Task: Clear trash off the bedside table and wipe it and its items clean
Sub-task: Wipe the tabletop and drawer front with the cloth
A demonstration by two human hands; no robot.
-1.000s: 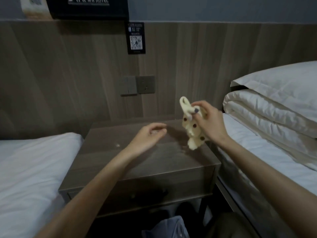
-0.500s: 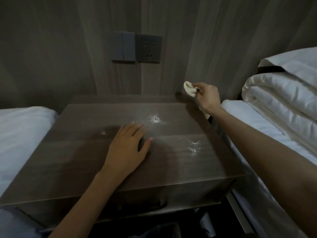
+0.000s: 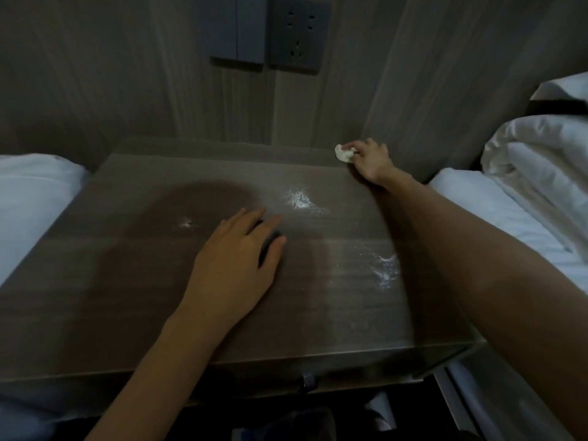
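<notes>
The dark wooden bedside table [image 3: 127,281] fills the middle of the view. White powdery smudges lie on its top: one patch [image 3: 299,199] near the back middle, another patch [image 3: 385,268] toward the right edge, and a small speck [image 3: 184,223] to the left. My left hand [image 3: 235,268] rests flat on the tabletop with fingers straight. My right hand [image 3: 370,160] grips a bunched pale yellow cloth [image 3: 343,153] and holds it down at the table's back right corner, against the wall panel.
A white bed [image 3: 28,198] borders the table on the left. Another bed with stacked white pillows and a duvet [image 3: 541,173] lies on the right. A wall socket [image 3: 297,33] and switch [image 3: 237,30] sit on the wood panel above.
The camera has come closer and tilted down. My right hand has lowered the cloth onto the table's back right corner. My left hand stays flat on the top.
</notes>
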